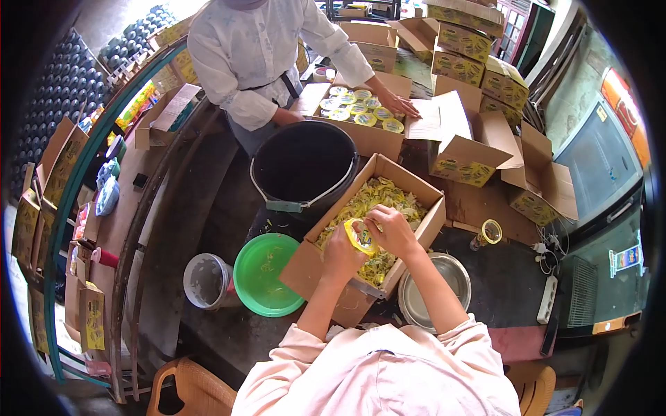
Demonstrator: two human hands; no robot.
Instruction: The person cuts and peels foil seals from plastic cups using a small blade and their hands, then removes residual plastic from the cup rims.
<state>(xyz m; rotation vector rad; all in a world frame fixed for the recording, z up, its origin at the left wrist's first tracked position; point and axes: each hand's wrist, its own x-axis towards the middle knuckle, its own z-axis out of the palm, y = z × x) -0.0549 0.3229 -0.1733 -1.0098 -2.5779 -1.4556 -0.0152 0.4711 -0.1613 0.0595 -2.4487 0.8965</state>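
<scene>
My left hand (340, 258) is closed around a plastic cup (362, 238) with a yellow rim, tilted toward me. My right hand (393, 231) has its fingers bent and pinched at the cup's upper right edge; any small piece between the fingertips is hidden. Both hands are above a cardboard box (433, 213) holding many yellow and clear plastic scraps (378, 199). Just right of this box lies a round metal basin (453, 276), partly covered by my right forearm.
Left of the box are a black bucket (260, 191), a green basin (243, 277) and a grey pail (206, 281). Across from me a co-worker (257, 55) rests a hand on a carton of lidded cups (357, 107). A single cup (490, 231) and open cartons (472, 159) are rightward.
</scene>
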